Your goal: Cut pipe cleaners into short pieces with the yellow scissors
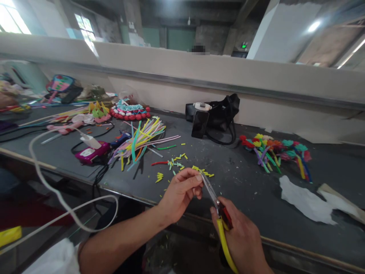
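Observation:
My right hand [242,232] is wrapped round the handles of a pair of scissors [210,189], which have yellow and red grips. Their blades point up and left, and the tips meet the fingers of my left hand [181,194]. That hand is closed in a pinch; whatever lies between thumb and forefinger is too small to make out. Just beyond the fingertips, short yellow cut pieces [203,171] are scattered on the dark table [242,182]. Farther off lies a loose bundle of coloured fuzzy stems [142,139].
A magenta power strip [92,153] with a white plug and cable sits left. At the back, a black bag [225,110] stands behind a phone [200,123]. Fuzzy flowers [285,149] and crumpled white paper [303,199] lie right. A partition [171,62] runs behind the table.

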`<state>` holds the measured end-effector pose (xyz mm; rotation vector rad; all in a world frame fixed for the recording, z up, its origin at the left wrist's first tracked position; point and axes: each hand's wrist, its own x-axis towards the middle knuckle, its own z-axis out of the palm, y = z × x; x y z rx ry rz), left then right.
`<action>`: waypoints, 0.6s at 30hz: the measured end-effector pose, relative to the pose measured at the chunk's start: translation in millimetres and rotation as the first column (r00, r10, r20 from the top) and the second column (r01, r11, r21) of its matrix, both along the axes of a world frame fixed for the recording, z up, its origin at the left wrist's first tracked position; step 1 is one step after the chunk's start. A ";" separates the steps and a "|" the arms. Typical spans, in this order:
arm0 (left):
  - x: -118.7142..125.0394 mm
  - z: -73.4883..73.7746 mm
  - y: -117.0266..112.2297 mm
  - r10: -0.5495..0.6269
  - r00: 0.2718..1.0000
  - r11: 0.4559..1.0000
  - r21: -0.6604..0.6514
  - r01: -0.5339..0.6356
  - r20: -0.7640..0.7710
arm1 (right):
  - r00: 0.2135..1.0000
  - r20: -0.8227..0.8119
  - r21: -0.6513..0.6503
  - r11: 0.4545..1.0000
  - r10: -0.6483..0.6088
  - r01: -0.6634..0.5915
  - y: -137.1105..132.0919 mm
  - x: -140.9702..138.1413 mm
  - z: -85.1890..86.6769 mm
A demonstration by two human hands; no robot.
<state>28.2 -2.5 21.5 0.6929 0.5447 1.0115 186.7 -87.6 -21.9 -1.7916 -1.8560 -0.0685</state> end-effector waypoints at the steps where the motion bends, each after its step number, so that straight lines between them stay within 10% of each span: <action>1: 0.0 0.3 0.3 0.005 1.000 1.000 -0.001 -0.005 -0.013 | 1.000 0.003 -0.003 1.000 0.000 0.000 -0.1 0.2 0.4; 18: 0.1 0.7 1.8 0.028 0.998 0.999 0.020 -0.027 -0.049 | 0.998 -0.030 -0.048 0.997 0.056 -0.057 -4.4 4.8 -6.9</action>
